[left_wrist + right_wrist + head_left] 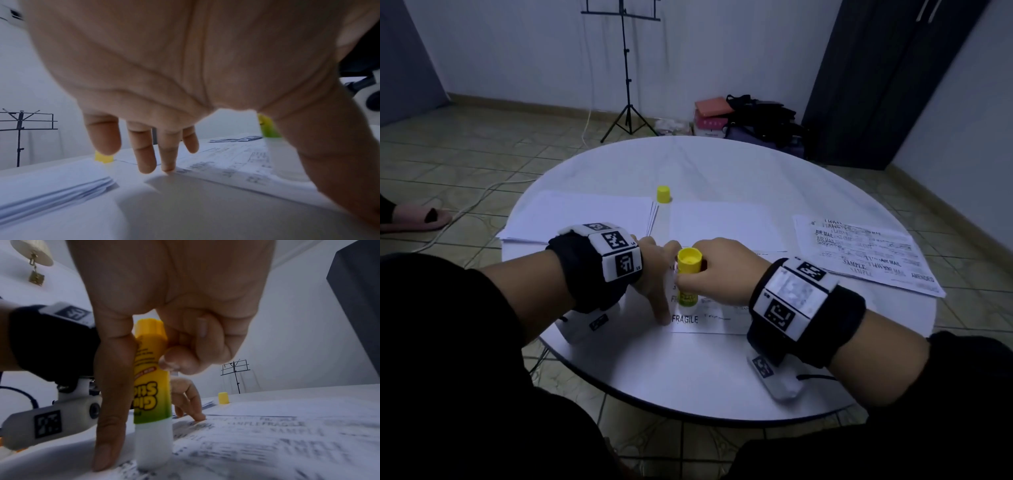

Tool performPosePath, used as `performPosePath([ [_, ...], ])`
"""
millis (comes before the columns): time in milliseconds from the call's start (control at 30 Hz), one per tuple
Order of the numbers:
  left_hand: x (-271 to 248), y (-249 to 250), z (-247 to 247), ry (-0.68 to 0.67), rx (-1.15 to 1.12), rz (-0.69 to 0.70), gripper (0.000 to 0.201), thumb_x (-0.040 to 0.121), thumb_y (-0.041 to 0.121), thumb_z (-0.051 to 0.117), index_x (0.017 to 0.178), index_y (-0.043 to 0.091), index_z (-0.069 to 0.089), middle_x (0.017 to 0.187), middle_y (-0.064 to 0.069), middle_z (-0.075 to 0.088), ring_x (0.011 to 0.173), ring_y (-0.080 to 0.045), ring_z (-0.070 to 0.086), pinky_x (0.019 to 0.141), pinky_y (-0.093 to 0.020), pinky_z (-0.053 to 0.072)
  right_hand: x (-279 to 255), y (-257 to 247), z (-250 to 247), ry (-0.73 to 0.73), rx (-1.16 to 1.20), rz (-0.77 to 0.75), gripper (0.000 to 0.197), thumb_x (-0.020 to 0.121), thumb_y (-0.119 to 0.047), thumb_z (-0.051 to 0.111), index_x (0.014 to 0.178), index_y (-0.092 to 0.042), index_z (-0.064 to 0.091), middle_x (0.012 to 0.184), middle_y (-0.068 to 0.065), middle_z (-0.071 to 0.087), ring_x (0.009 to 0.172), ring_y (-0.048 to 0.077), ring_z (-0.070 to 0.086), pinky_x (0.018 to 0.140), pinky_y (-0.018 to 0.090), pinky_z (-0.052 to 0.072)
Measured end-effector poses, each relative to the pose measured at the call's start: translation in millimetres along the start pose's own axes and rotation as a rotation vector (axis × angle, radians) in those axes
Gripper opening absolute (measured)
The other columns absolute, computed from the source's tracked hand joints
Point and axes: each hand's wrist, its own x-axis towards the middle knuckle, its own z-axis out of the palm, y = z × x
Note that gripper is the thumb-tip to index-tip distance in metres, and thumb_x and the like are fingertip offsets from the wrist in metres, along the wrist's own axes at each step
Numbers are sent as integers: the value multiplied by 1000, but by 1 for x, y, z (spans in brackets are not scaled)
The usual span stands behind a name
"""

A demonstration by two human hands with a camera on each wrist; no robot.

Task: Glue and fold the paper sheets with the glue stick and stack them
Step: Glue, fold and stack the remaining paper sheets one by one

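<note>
A yellow-green glue stick stands upside down with its white tip on a printed sheet marked FRAGILE. My right hand grips the stick's barrel, and the tip touches the paper. My left hand lies spread just left of the stick, straight fingers and thumb holding the sheet's edge down. The yellow cap stands upright further back. A stack of blank sheets lies at the left, and a stack of printed sheets at the right.
All of this sits on a round white table. A single white sheet lies behind my right hand. On the floor beyond stand a music stand and bags with boxes. A slipper and a cable lie at the left.
</note>
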Motion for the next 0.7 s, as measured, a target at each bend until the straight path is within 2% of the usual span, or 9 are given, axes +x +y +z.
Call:
performPosePath([
  [33, 2, 0, 1, 8, -9, -1, 117, 26, 78, 73, 128, 38, 31, 122, 6, 45, 117, -24, 43, 99, -46, 40, -5, 3, -2, -6, -3, -3, 29, 83, -30, 60, 63, -17, 43, 67, -3, 48, 66, 14, 46, 53, 24, 34],
  [100, -1, 4, -2, -3, -12, 6, 111, 41, 68, 80, 133, 39, 25, 121, 7, 45, 122, -21, 39, 104, -42, 36, -17, 12, -7, -11, 4, 5, 25, 82, -30, 61, 66, -16, 48, 70, -2, 52, 66, 13, 47, 57, 24, 36],
  [167, -1, 8, -5, 0, 20, 31, 105, 52, 62, 81, 138, 42, 23, 132, 6, 46, 127, -20, 36, 107, -40, 33, -28, 24, -13, 1, 13, 32, 19, 81, -30, 62, 77, -12, 57, 77, 1, 59, 69, 13, 50, 61, 26, 40],
  [267, 2, 11, -7, -14, 68, 48, 106, 51, 64, 81, 138, 49, 22, 136, 5, 46, 127, -21, 36, 107, -42, 33, -43, 47, -24, 15, 30, 90, 20, 80, -30, 62, 85, -10, 62, 84, 2, 64, 73, 14, 54, 64, 28, 43],
  [433, 8, 15, -10, -16, 137, 60, 109, 51, 64, 81, 139, 56, 17, 139, 3, 43, 129, -21, 34, 108, -42, 32, -64, 85, -43, 39, 40, 200, 22, 75, -29, 64, 88, -10, 65, 91, 3, 67, 88, 20, 61, 79, 36, 49],
  [533, 10, 17, -12, -28, 162, 56, 111, 50, 65, 81, 139, 57, 15, 139, 2, 42, 130, -22, 34, 108, -43, 32, -65, 100, -52, 61, 60, 242, 24, 75, -28, 66, 90, -8, 66, 92, 7, 68, 88, 22, 62, 78, 37, 50],
  [633, 11, 20, -13, -32, 195, 48, 112, 50, 66, 80, 140, 56, 13, 140, 2, 41, 130, -22, 34, 109, -44, 31, -50, 110, -61, 201, 116, 296, 22, 80, -25, 64, 84, -4, 62, 84, 8, 61, 78, 23, 57, 69, 34, 45],
  [700, 12, 20, -13, -31, 200, 42, 112, 50, 66, 80, 140, 56, 13, 140, 2, 40, 130, -21, 34, 109, -44, 31, -37, 113, -65, 273, 174, 349, 19, 82, -25, 63, 76, -8, 56, 77, 5, 55, 72, 23, 56, 65, 32, 44],
])
